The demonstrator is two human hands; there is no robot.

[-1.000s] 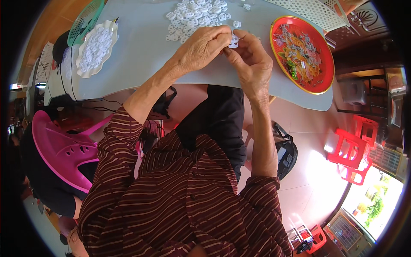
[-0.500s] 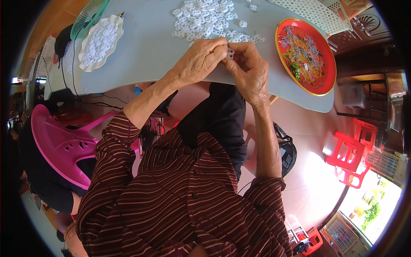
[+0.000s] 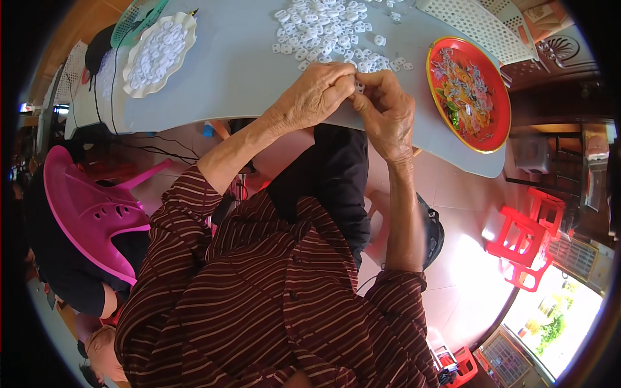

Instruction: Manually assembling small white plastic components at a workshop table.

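My right hand point(image 3: 389, 119) pinches a small white plastic piece with holes point(image 3: 359, 86) between thumb and fingers, over the table's near edge. My left hand point(image 3: 317, 94) is closed, its fingertips meeting the right hand's at that piece. Whatever sits between the left fingertips is hidden. Just beyond both hands lies a loose heap of similar white pieces point(image 3: 321, 29), with a few strays at its right side. To the right stands a round red tray point(image 3: 501, 123) with a gold rim and floral pattern; small thin silvery parts are scattered in it, and one white piece.
At the left, a scalloped white dish point(image 3: 189, 40) holds many white pieces beside a green basket point(image 3: 123, 29). A perforated white basket point(image 3: 479, 29) stands at the far right of the grey table point(image 3: 213, 71). A pink chair point(image 3: 84, 213) and red stools point(image 3: 517, 236) stand on the floor.
The view has shifted slightly, so the table things appear a little further right. Both hands keep the same pinched hold, fingertips still together at the white piece.
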